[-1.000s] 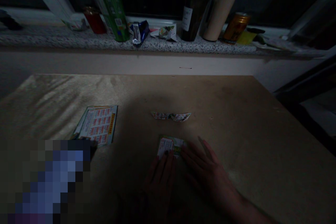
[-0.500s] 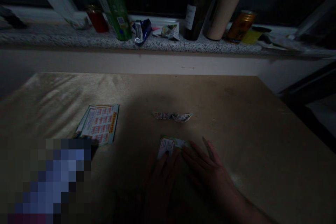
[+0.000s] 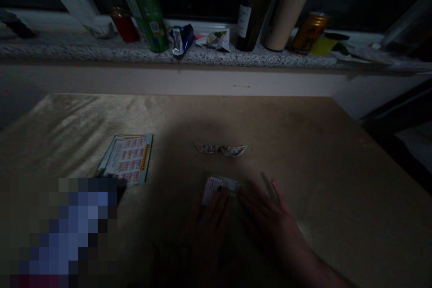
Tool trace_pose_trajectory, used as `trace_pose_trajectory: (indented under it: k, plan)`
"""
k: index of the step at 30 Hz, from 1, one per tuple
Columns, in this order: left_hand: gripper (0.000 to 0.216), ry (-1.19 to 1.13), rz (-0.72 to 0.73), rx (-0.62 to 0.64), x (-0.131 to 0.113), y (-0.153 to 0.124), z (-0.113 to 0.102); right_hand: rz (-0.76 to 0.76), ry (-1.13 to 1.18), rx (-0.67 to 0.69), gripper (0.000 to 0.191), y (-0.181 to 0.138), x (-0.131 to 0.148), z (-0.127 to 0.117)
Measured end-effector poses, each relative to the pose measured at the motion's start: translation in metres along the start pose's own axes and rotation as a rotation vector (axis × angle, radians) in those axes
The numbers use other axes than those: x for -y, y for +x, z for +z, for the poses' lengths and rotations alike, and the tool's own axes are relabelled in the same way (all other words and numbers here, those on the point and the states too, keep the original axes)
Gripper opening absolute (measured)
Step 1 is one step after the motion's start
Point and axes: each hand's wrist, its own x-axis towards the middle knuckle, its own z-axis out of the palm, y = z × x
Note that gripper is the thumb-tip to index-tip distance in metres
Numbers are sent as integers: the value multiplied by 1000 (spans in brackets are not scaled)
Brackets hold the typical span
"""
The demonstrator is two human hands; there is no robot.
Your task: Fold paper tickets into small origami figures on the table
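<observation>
The scene is very dark. A small folded printed paper (image 3: pixel 216 185) lies on the brown table (image 3: pixel 303 144) near its front. My left hand (image 3: pixel 207 225) lies flat with its fingertips on the paper's near edge. My right hand (image 3: pixel 270 222) rests beside it, fingers stretched out and pressing the paper's right part. Both hands are open and flat. Just beyond the paper lies a small folded paper boat shape (image 3: pixel 222 149).
A printed leaflet (image 3: pixel 126 165) lies at the left of the table, with a blurred-out patch below it. On the stone sill (image 3: pixel 84 49) behind stand a green carton (image 3: pixel 141 4), a red jar (image 3: pixel 124 24), a dark bottle (image 3: pixel 248 18), a cardboard tube (image 3: pixel 290 4), a gold can (image 3: pixel 308 33) and wrappers.
My left fingers have slid further up over the folded paper and the right hand has shifted slightly right. The view has barely moved.
</observation>
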Motion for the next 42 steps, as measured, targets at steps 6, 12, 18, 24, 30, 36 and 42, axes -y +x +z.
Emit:
trace_pose_trajectory:
  k: [6, 12, 18, 24, 30, 36, 42]
  plan:
    - [78, -50, -32, 79, 2, 3, -2, -8, -10, -13, 32, 1, 1, 1]
    - [82, -117, -53, 114, 3, 2, 1, -12, -31, -29, 30, -2, 0, 2]
    - [83, -158, -65, 168, 3, 3, -1, -42, -41, -30, 30, 2, 1, -2]
    - [69, -159, -85, 166, 2, 4, -2, -89, -8, -43, 32, 6, 1, -5]
    - [63, -146, -80, 90, 3, 4, 0, -30, 82, -85, 27, 9, -2, -7]
    - [34, -90, -41, 40, 7, 14, 1, -48, 154, -132, 18, 6, 0, -7]
    - [32, -22, 131, 66, 15, 21, -8, -60, 125, -107, 20, 6, -1, -4]
